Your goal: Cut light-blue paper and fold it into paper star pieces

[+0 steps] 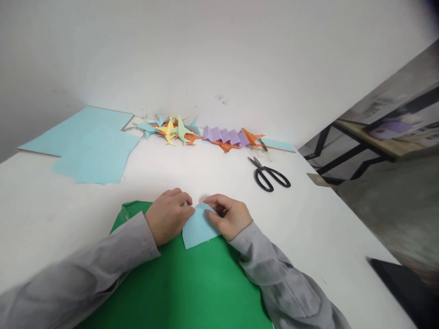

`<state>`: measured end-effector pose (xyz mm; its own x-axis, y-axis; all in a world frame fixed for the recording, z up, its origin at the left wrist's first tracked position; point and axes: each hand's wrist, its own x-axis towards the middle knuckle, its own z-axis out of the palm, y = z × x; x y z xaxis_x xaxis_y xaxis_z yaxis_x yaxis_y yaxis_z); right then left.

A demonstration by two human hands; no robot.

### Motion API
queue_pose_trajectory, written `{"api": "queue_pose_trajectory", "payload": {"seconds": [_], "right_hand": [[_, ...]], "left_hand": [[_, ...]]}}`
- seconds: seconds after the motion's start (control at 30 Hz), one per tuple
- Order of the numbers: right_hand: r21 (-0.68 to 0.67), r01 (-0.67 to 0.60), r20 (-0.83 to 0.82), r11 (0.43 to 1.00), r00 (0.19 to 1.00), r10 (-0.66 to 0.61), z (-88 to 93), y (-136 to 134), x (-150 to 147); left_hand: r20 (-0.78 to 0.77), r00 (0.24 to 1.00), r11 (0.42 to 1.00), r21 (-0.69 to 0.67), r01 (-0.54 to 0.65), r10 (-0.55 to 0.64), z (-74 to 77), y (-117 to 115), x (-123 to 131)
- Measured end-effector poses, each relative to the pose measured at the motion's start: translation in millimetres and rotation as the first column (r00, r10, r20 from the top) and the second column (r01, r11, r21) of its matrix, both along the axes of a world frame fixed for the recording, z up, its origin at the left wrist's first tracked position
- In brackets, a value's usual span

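Observation:
A piece of light blue paper (200, 230) is held up between my two hands, over the green sheet (192, 283) in front of me. My left hand (170, 214) is closed, its thumb and fingertips pinching the paper's upper left edge. On the other side my right hand (230, 215) grips the upper right edge, thumb in front and fingers behind. The paper's lower edge hangs free. Part of its right side is hidden by my right hand.
Black-handled scissors (269, 174) lie partly open at the right. Light blue sheets (96, 157) are spread at the left. Along the wall sit folded paper figures (171, 130) and a pleated purple paper (224, 135). A dark flat object (401, 288) lies at the right edge.

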<state>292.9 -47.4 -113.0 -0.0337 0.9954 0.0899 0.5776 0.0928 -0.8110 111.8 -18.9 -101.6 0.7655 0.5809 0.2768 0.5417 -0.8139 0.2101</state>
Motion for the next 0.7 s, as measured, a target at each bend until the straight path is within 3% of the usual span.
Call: {"api": "queue_pose_trajectory", "payload": {"seconds": [0.13,0.23,0.33,0.4,0.47,0.57,0.7], "right_hand": [[0.058,0.010,-0.107,0.998,0.994,-0.003,-0.8,-3,-4],[0.046,0.032,-0.304,0.998,0.953,-0.017,-1.6,-4,-6],[0.095,0.093,-0.371,0.991,0.927,-0.052,1.5,-5,-8],[0.136,0.116,-0.374,0.984,0.925,-0.058,5.0,-6,-9],[0.175,0.126,-0.365,0.977,0.929,-0.054,8.3,-8,-12],[0.234,0.128,-0.324,0.964,0.945,-0.047,11.6,-11,-14],[0.261,0.095,-0.260,0.961,0.965,-0.025,14.3,-13,-13]], "left_hand": [[0.063,0.997,0.998,-0.045,-0.031,0.034,0.0,0,-1],[0.251,0.950,0.970,-0.206,-0.132,0.183,1.2,0,0],[0.355,0.849,0.834,-0.527,-0.164,0.392,4.3,-1,3],[0.394,0.779,0.698,-0.712,-0.077,0.488,6.7,-2,6],[0.426,0.715,0.599,-0.801,0.013,0.554,8.8,-3,8],[0.425,0.657,0.529,-0.847,0.047,0.622,10.9,-3,9],[0.415,0.624,0.510,-0.860,0.032,0.661,12.4,-3,8]]}}
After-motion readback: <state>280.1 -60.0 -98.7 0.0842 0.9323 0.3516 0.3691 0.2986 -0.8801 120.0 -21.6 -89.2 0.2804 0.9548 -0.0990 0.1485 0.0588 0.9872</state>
